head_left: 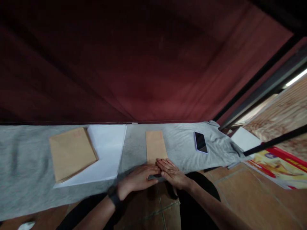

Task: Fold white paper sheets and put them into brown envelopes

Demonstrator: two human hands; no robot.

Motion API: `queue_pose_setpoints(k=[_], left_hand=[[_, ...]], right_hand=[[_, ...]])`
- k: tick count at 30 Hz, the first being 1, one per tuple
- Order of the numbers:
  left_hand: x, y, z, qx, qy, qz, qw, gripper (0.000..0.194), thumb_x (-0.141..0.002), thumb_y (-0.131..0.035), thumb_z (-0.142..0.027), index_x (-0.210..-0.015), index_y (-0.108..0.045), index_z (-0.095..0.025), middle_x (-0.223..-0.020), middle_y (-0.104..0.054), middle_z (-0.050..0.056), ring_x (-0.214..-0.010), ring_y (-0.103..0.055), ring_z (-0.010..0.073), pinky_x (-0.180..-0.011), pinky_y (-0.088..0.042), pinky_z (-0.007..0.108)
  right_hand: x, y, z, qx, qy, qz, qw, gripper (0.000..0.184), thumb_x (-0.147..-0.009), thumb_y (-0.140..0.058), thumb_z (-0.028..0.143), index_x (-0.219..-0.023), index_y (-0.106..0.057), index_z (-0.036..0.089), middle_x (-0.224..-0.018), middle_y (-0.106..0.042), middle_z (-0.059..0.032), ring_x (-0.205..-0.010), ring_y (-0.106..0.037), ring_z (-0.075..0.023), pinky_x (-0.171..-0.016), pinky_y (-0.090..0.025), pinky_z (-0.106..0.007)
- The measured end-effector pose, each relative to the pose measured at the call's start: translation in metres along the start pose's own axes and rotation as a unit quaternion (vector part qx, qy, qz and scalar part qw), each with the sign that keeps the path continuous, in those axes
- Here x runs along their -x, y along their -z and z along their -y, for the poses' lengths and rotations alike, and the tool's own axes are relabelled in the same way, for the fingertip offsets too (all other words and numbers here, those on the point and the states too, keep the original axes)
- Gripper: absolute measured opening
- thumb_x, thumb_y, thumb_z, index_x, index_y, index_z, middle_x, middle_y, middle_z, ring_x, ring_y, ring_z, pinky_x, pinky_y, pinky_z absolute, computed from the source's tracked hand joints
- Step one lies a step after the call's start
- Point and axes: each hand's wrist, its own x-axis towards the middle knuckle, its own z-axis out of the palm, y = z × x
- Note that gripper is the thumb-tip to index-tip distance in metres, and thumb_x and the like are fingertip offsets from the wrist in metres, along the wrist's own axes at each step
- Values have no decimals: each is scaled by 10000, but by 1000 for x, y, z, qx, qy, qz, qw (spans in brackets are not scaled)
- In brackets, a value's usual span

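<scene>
The brown envelope [155, 145] lies on the grey cloth [135, 145], its near end under the fingers of the left hand [137, 177] and right hand [174, 175], and the rest pokes out past them. The right fingers are straight and flat, gripping nothing. The left thumb is apart from its fingers; I cannot tell if those fingertips grip anything
</scene>
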Motion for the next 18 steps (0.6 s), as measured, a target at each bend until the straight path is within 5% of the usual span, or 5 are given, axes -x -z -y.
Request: queue_pose_setpoints(k=[4,7,12,18], left_hand=[[2,-1,13,-7,49,-52,997,263,-961,-533,-269,-1135,-730,-272,-1166,-750,13,-1110,-678,191,-989,-513,312],[0,-6,32,-56,95,-159,981,258,-946,-506,-258,-1082,-725,-243,-1168,-738,47,-1107,-677,208,-984,-534,340],[-7,-13,55,-99,144,-264,948,263,-884,-488,-207,-1040,-698,-227,-1165,-719,81,-1097,-682,240,-987,-555,417],[-13,-18,59,-91,149,-284,943,258,-895,-474,-250,-998,-707,-209,-1130,-724,102,-1072,-690,251,-985,-558,441]], right_hand=[[17,-18,3,-13,-24,-145,989,410,-1018,-464,336,-1404,-572,246,-1468,-570,-74,-1382,-491,-216,-1190,-357,-435],[13,-25,3,-20,-158,-285,945,334,-987,-458,256,-1257,-653,226,-1223,-690,-100,-1153,-652,-230,-1020,-511,-374],[-15,-18,6,-1,-311,-260,914,250,-928,-501,262,-1086,-676,182,-1002,-702,-124,-909,-708,-280,-832,-561,-384],[-25,-22,-4,-144,-285,-329,889,58,-800,-596,261,-850,-616,239,-868,-685,-78,-857,-683,-283,-825,-565,-415]])
